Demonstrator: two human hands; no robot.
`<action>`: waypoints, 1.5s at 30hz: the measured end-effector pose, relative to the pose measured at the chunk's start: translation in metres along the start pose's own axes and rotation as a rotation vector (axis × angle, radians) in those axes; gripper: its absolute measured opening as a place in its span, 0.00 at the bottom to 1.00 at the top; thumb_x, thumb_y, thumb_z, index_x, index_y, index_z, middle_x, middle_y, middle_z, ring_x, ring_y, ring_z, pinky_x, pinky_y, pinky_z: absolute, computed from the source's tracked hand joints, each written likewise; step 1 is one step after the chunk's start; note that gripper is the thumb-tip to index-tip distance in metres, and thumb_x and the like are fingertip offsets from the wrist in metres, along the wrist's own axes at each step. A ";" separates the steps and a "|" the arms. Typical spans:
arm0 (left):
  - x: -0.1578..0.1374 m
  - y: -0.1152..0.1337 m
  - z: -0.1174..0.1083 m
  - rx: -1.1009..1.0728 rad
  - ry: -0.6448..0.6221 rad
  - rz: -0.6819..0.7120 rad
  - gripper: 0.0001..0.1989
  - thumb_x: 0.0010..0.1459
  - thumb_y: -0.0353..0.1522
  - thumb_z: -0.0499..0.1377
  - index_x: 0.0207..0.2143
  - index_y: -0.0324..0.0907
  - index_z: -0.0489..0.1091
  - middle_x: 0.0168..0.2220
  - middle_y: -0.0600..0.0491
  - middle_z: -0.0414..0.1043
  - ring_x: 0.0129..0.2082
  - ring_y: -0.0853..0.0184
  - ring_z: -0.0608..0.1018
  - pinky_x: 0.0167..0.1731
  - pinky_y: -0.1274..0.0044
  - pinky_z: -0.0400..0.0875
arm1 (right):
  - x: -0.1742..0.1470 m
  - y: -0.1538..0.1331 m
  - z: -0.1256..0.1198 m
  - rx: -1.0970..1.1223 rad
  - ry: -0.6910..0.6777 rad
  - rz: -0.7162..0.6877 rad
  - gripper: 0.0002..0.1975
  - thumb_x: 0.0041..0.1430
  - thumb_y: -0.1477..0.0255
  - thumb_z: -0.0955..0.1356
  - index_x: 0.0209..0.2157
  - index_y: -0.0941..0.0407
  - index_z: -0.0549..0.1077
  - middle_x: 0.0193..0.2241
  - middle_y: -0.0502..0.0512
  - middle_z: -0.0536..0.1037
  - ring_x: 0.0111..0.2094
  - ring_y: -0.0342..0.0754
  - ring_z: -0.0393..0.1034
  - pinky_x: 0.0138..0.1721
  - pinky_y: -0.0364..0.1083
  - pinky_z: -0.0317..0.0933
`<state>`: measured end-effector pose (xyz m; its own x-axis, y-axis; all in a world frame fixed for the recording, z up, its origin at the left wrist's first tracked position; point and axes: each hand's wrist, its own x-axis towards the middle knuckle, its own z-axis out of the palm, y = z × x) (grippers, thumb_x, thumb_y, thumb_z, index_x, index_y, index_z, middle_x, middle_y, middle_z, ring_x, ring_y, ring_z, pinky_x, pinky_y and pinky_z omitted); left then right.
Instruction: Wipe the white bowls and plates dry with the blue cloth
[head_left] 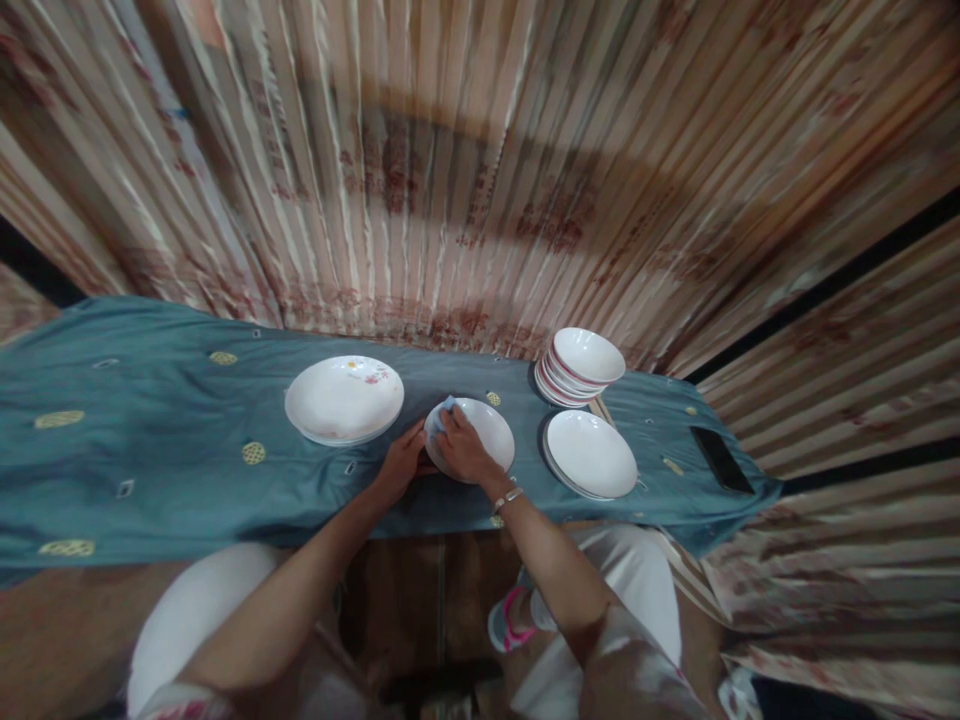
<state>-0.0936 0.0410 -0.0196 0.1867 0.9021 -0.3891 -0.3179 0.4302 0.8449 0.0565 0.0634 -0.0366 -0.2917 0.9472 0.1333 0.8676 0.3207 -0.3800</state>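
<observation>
A white plate (489,432) lies on the table in front of me. My left hand (405,458) grips its left rim, the fingertips partly hidden at the edge. Over the plate's left side, my right hand (459,445) presses a light blue cloth (448,404) against the surface, fingers closed on it. Left of this plate sits a larger stack of white plates (341,400), the top one with a flower print. To the right is a stack of white plates (592,455).
Behind the right-hand plates stands a stack of white bowls (589,357) with red rims. A dark phone (720,460) lies near the table's right end. A teal patterned cloth (172,430) covers the table, and a pleated curtain (420,200) hangs along its far edge.
</observation>
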 end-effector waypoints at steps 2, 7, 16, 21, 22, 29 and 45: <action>0.000 0.000 0.000 -0.001 -0.022 0.023 0.26 0.63 0.32 0.57 0.63 0.40 0.66 0.43 0.46 0.81 0.38 0.58 0.83 0.33 0.68 0.81 | 0.001 -0.005 0.002 0.035 -0.009 -0.018 0.27 0.68 0.72 0.60 0.66 0.63 0.59 0.64 0.69 0.64 0.67 0.59 0.56 0.66 0.62 0.57; -0.002 0.000 0.001 -0.021 -0.023 0.045 0.24 0.62 0.31 0.57 0.61 0.40 0.68 0.44 0.46 0.81 0.37 0.61 0.83 0.31 0.71 0.81 | -0.005 -0.018 0.003 0.218 -0.030 -0.078 0.27 0.67 0.73 0.60 0.66 0.62 0.60 0.65 0.66 0.65 0.68 0.58 0.55 0.68 0.60 0.54; 0.003 -0.003 -0.002 0.024 0.017 0.087 0.24 0.58 0.34 0.62 0.56 0.38 0.73 0.46 0.46 0.80 0.37 0.62 0.81 0.29 0.75 0.79 | -0.030 -0.031 -0.010 0.318 -0.068 -0.097 0.27 0.66 0.75 0.60 0.66 0.58 0.61 0.66 0.63 0.65 0.68 0.54 0.57 0.69 0.61 0.54; 0.003 -0.002 -0.002 0.066 0.037 0.114 0.24 0.56 0.34 0.63 0.55 0.38 0.74 0.44 0.47 0.81 0.33 0.66 0.79 0.26 0.78 0.76 | -0.051 -0.034 -0.019 0.306 -0.107 -0.115 0.25 0.66 0.75 0.61 0.64 0.59 0.63 0.64 0.65 0.66 0.66 0.56 0.61 0.67 0.60 0.58; 0.002 -0.002 -0.002 0.072 0.035 0.109 0.24 0.56 0.34 0.62 0.56 0.38 0.74 0.43 0.47 0.81 0.31 0.67 0.78 0.24 0.79 0.75 | -0.055 -0.034 -0.022 0.304 -0.111 -0.123 0.25 0.67 0.75 0.61 0.64 0.59 0.64 0.64 0.65 0.67 0.65 0.56 0.62 0.66 0.61 0.58; -0.002 0.000 0.002 0.056 0.017 0.086 0.26 0.59 0.34 0.59 0.59 0.39 0.71 0.45 0.46 0.80 0.32 0.63 0.80 0.23 0.76 0.76 | -0.089 -0.029 -0.040 0.255 -0.149 -0.177 0.24 0.68 0.75 0.60 0.63 0.60 0.65 0.63 0.65 0.68 0.64 0.56 0.63 0.66 0.58 0.59; -0.001 -0.001 0.000 0.082 0.017 0.055 0.24 0.61 0.34 0.59 0.60 0.43 0.71 0.52 0.46 0.77 0.41 0.57 0.81 0.28 0.71 0.80 | -0.115 -0.008 -0.081 -0.023 -0.363 -0.021 0.21 0.71 0.71 0.58 0.62 0.54 0.67 0.64 0.61 0.67 0.66 0.51 0.60 0.69 0.62 0.44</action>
<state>-0.0929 0.0397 -0.0203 0.1552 0.9252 -0.3463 -0.2496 0.3759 0.8924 0.1153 -0.0485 0.0252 -0.4301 0.8816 -0.1941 0.8674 0.3440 -0.3596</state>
